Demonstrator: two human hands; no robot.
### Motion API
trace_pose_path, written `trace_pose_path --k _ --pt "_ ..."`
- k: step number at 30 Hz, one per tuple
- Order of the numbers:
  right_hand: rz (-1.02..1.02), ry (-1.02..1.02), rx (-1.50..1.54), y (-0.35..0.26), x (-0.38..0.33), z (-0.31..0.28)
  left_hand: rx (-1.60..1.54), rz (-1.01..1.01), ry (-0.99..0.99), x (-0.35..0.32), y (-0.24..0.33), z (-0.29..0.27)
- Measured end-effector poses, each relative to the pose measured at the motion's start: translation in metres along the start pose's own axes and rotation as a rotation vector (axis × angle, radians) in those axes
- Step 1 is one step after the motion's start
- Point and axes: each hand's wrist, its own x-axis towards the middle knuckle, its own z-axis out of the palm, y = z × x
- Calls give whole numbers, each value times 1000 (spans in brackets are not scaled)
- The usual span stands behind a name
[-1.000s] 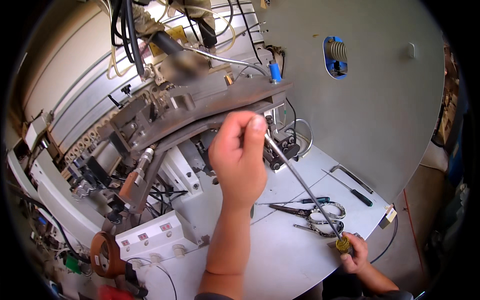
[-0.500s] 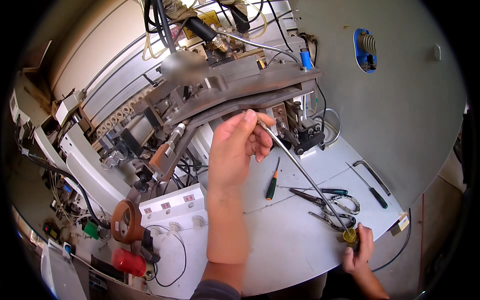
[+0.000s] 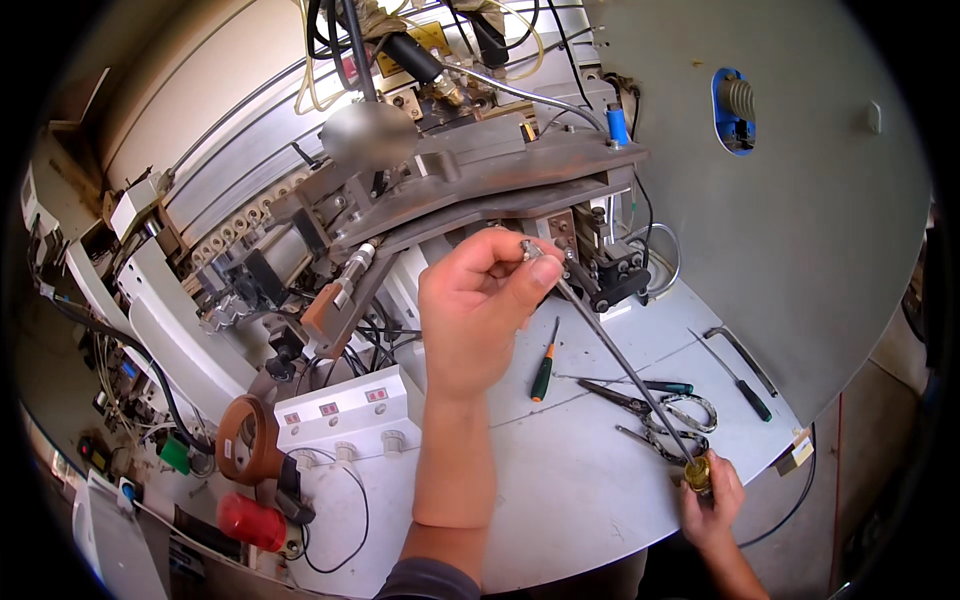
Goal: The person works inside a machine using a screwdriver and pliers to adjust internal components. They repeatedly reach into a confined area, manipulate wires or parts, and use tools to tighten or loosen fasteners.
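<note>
A long screwdriver (image 3: 622,358) with a thin metal shaft slants across the table from lower right to upper middle. My right hand (image 3: 716,507) is closed round its yellowish handle near the table's front right edge. At the other end, my left hand (image 3: 478,315) pinches the shaft's tip between thumb and forefinger, just below the curved dark metal plate of the machine. A small metal piece (image 3: 531,250) shows at the tip between the fingers; its kind is too small to make out.
On the white table lie a green-handled screwdriver (image 3: 543,374), scissors (image 3: 640,402), another screwdriver (image 3: 752,397) and a black hex key (image 3: 740,358). The dark machine plate (image 3: 500,175) spans the back. A white control box (image 3: 350,415) and a red lamp (image 3: 252,522) stand left.
My left thumb and fingers have shifted at the screwdriver's tip, with the thumb now lying over the shaft and a small metal piece showing. My right hand keeps its grip on the handle.
</note>
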Motion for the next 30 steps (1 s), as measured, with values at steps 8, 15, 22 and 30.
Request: trace_pose_path --k 8,15,22,30 --pt "-97 -41 -9 3 -3 -4 316 473 160 7 -12 0" --pt "-71 -1 -33 4 -6 -4 653 625 288 8 -18 3" --pt "-50 7 -63 6 -11 -3 669 691 398 10 -32 5" --pt "-8 -20 -58 5 -15 -6 350 205 437 20 -15 -27"
